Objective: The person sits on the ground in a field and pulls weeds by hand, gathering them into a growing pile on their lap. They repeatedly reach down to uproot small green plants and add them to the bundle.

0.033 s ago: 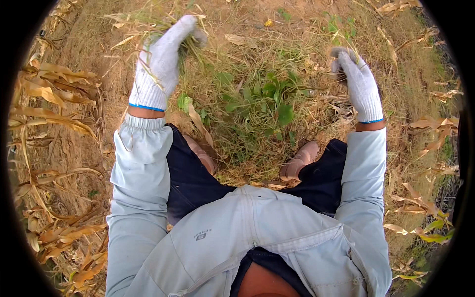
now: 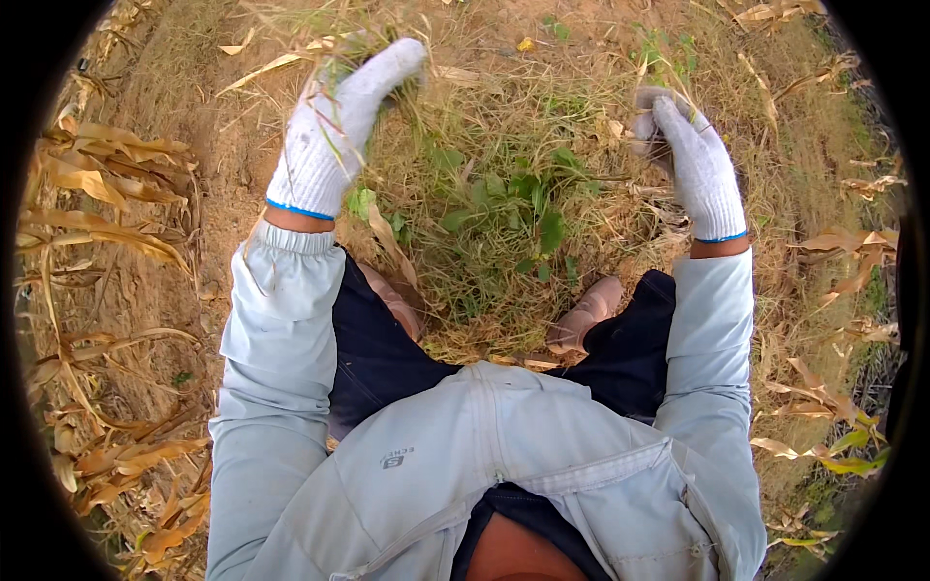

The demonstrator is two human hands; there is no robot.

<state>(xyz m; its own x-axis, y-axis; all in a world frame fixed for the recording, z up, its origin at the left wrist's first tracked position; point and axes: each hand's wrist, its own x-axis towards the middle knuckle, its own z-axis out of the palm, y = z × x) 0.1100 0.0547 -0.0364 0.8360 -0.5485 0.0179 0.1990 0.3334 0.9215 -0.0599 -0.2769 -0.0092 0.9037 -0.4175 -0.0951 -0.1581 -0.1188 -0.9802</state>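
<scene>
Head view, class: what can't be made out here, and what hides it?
Left hand: palm; head view, hidden by the hand's back.
Grass it holds: single stems; head view, blurred.
Right hand: what's inside its curl, if anything; head view, hidden by the hand itself.
Right shoe: part; head view, behind dark trousers.

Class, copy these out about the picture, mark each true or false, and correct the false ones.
1. The left hand, in a white knitted glove with a blue-edged cuff, holds loose strands of grass. True.
2. One hand is bare. False: the right hand is gloved in white knit too.
3. A patch of broad green leaves lies on the ground ahead of the pinkish-brown shoes. True.
4. The two hands are touching. False: they are well apart.
5. Dry, tan, curled leaves lie along the person's left side. True.
6. All the clothing is one colour. False: the fabric jacket is pale blue-grey and the trousers dark navy.
</scene>
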